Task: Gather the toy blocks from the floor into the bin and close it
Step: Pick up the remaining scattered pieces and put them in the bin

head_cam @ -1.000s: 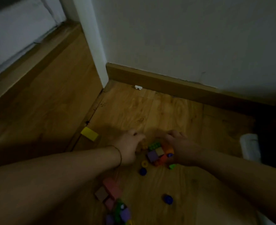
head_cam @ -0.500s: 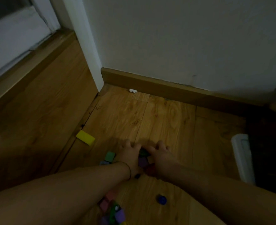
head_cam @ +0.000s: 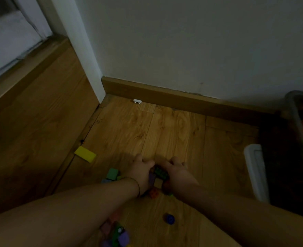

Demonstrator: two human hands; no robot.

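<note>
Fingers [head_cam: 139, 158] of the left hand [head_cam: 143, 175] are curled over and held close together, and the right hand [head_cam: 180, 177] mirrors it, its fingers [head_cam: 175, 160] bent down too. Both hands cup one clump [head_cam: 159, 175] of blocks between them on the floor [head_cam: 165, 125].

That clump is made of small studded plastic bricks. A dark green one sits on top, right between the two sets of fingers, with a purple one against the left palm and a tan one just behind the green. An orange brick [head_cam: 154, 193] pokes out at the wrists, on the person's side. The light is dim and the colours are muted.

Left of the left fingers, just beside the wrist, sits a pale green block [head_cam: 112, 173]. Further left, well apart, lies a flat yellow block [head_cam: 85, 154]. Back from the fingers, between the forearms, a blue round piece [head_cam: 169, 218] lies alone, and a jumble [head_cam: 117, 234] of pink, green and purple blocks shows at the bottom edge.

Well to the right of the right fingers stands the bin [head_cam: 295, 111], open, with colourful toys inside. Its white lid [head_cam: 255, 172] is beside it, on the side toward the hands.
</note>
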